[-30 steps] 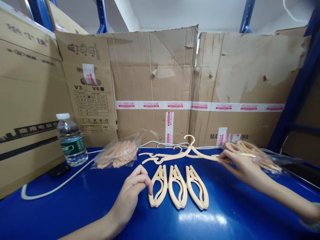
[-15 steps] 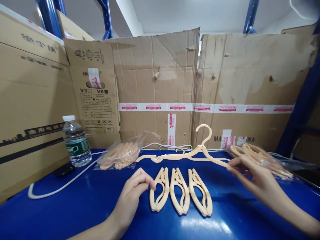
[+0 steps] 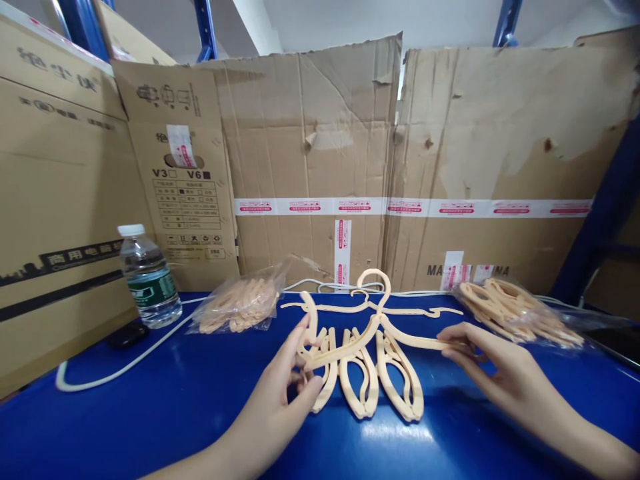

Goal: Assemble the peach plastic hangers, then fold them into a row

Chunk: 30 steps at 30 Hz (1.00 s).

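Observation:
A cream folding hanger (image 3: 413,341) is held up over the blue table, its hook upward. My right hand (image 3: 493,363) pinches the end of its right arm. My left hand (image 3: 280,380) is around the left arm near the joint, where the end piece sticks upward; some fingers are hidden behind it. Below lie three folded hangers: the left folded hanger (image 3: 331,389), partly covered by my left hand, the middle folded hanger (image 3: 373,393) and the right folded hanger (image 3: 417,397). Another unfolded hanger (image 3: 345,309) lies flat behind them.
Bagged hangers (image 3: 240,305) lie at the back left, and more bagged hangers (image 3: 520,310) at the back right. A water bottle (image 3: 150,280) stands left beside a black object (image 3: 129,335). A white cable (image 3: 100,382) crosses the table (image 3: 210,407). Cardboard (image 3: 310,167) walls the back.
The held hanger has come nearer and lower, and its left end piece now points up. My left hand has moved onto its left arm; my right hand keeps its pinch.

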### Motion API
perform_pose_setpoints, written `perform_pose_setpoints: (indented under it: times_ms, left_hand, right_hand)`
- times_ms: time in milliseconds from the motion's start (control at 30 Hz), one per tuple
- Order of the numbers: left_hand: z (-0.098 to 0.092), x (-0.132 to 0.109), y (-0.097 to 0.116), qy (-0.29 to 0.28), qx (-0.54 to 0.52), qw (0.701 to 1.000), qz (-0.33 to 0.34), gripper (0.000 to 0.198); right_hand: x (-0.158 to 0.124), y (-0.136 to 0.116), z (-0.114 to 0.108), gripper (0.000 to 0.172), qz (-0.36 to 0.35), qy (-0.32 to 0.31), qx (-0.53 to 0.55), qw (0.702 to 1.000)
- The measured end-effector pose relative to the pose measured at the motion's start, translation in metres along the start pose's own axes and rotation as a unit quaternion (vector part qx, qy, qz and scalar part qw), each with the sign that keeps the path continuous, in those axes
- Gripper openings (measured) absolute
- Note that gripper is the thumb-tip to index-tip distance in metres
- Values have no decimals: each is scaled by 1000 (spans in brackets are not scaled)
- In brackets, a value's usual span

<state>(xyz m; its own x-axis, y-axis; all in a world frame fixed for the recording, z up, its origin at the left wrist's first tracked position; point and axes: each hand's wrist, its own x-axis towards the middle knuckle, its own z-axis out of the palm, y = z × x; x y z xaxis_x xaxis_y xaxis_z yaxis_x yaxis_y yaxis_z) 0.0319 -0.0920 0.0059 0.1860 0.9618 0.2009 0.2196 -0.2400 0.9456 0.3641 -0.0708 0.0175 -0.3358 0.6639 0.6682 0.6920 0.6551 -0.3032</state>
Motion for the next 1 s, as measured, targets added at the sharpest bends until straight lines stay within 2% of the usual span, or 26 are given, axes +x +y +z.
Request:
perform_pose_setpoints:
  times_ms: [100,167,267,333,433,567,767,1000]
  left_hand:
    - [-2,0,3,-40,64,996,43,59]
    - [-3,0,7,-42,94,993,58,47]
    - [-5,2,11,-33,97,994,41,41]
    - [-5,2,13,-27,79,996,19,41]
    - [-4,1,14,-27,56,998,4,39]
    - [-3,0,15,-24,46,999,3,40]
    - [-2,-1,16,-26,44,999,-10,41]
    - [-2,-2,14,-28,32,999,-13,41]
  right_hand:
    - [-2,-4,2,15,-34,-17,-8,999]
    - [-1,-8,2,19,-64,-47,-12,997]
    - [1,-11,-1,28,-102,-72,-51,991]
    - [0,-11,-3,33,-128,-59,-107,984]
    - [-3,-11,-6,35,-154,-2,-192,969]
    - [-9,-10,-6,41,-166,57,-253,951]
    - [-15,-4,-5,47,-158,59,-281,945]
    - [-14,-10,-9,48,-180,78,-346,918]
